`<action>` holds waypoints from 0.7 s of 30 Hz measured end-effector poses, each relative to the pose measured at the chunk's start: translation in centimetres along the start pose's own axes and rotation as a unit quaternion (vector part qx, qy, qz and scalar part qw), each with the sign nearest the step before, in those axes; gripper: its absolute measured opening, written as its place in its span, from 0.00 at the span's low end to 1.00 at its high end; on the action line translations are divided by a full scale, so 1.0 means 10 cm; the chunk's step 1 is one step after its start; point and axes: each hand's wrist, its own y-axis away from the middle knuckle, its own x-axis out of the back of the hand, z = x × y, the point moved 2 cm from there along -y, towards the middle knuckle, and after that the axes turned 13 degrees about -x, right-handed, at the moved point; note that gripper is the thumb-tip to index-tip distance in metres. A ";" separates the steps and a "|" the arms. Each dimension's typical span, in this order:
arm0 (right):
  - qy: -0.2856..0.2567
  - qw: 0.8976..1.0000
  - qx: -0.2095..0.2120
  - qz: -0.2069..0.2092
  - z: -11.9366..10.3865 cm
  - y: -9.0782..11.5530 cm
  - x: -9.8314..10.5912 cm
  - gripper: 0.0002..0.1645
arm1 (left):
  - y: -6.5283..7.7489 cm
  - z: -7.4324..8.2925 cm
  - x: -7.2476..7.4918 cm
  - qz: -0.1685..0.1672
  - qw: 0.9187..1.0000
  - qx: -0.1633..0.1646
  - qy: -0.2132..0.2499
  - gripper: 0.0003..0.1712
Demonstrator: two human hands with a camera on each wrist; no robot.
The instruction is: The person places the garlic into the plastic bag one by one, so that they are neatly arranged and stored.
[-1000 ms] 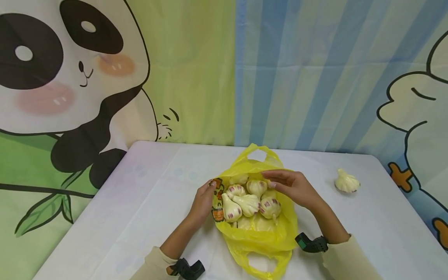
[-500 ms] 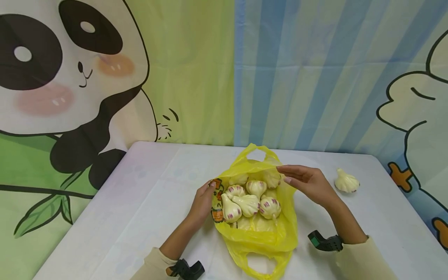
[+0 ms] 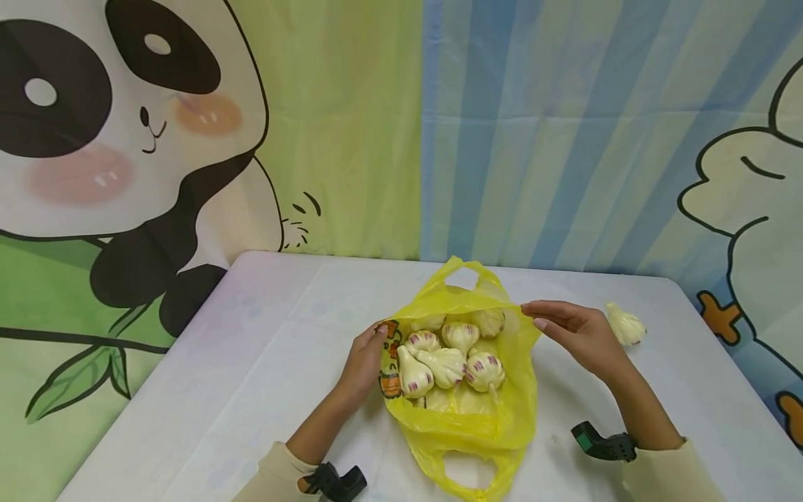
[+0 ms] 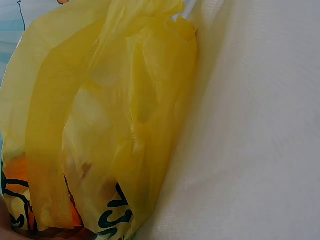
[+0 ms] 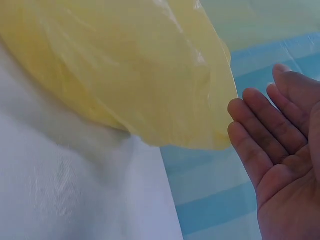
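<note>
A yellow plastic bag [image 3: 467, 434] lies with its mouth spread wide, several white garlic bulbs [image 3: 446, 367] with purple marks inside it. My left hand [image 3: 362, 367] grips the bag's left rim, the thumb on the inner side by the printed patch; its other fingers are hidden. On the opposite side, my right hand [image 3: 580, 333] has its fingertips right at the bag's upper right rim. Its fingers are nearly straight in the right wrist view, beside the yellow film [image 5: 150, 75]. The left wrist view is mostly filled by the bag's side [image 4: 107, 115].
One more garlic bulb [image 3: 627, 326] lies on the white table [image 3: 282, 390] at the far right, partly behind my right hand. A printed curtain [image 3: 351, 132] with a panda hangs behind the table's back edge. The bag's two handle loops point toward and away from me.
My right hand has come out from over the bag's mouth and moved right to its rim, which now stands slightly farther out. A garlic bulb at the bag's upper right is uncovered. My left hand stays put.
</note>
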 end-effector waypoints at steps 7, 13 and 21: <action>0.008 0.999 -0.017 0.039 0.06 0.06 0.10 0.18 | 0.00 -0.01 0.00 -0.005 1.000 0.007 0.000 0.25; 0.015 0.997 -0.029 0.072 0.13 0.10 0.18 0.20 | 0.00 -0.01 0.00 -0.005 1.000 0.010 0.009 0.25; 0.040 0.991 -0.022 0.129 0.20 0.13 0.23 0.28 | -0.01 0.01 0.00 -0.001 1.000 0.018 0.009 0.25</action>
